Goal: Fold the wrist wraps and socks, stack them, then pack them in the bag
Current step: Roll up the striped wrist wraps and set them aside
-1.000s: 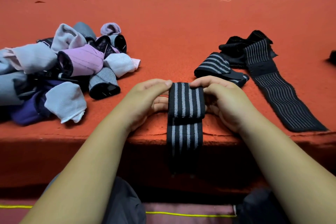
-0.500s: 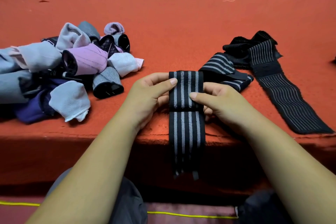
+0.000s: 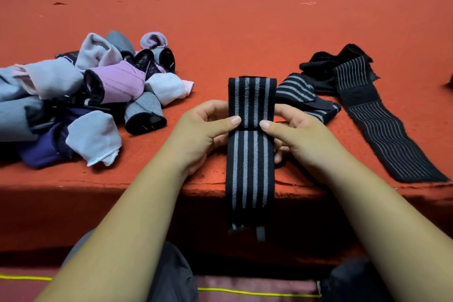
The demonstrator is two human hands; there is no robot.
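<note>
The red felt-covered desk (image 3: 245, 19) carries everything. A loose pile of socks (image 3: 93, 95) sits at its left. Three more black wraps lie at its right: a long wrap (image 3: 382, 130) laid out flat, a bunched wrap (image 3: 331, 64) behind it, and a folded wrap (image 3: 299, 93) just beside the right hand. No bag is in view.

The striped wrist wrap (image 3: 250, 159) being worked lies at the desk's front edge, between the two hands. Its upper part is doubled over on the desk and its lower length hangs down past the edge, ending in small tabs. The left hand (image 3: 203, 135) and right hand (image 3: 301, 137) each pinch it at the crease, thumbs pressed on top from either side. The fingers (image 3: 215, 106) are curled behind the band, and how they lie there is hidden.

The step looks like an early fold of this wrap, with most of the task left to do. To fold it well, the thumbs should hold the crease square across the stripes, so that the side edges of both layers line up. The hanging length is probably best drawn up onto the desk before the next turn, since its weight could pull the layers askew. The elastic weave will likely spring back, so each fold wants pressing flat before the grip lets go.
</note>
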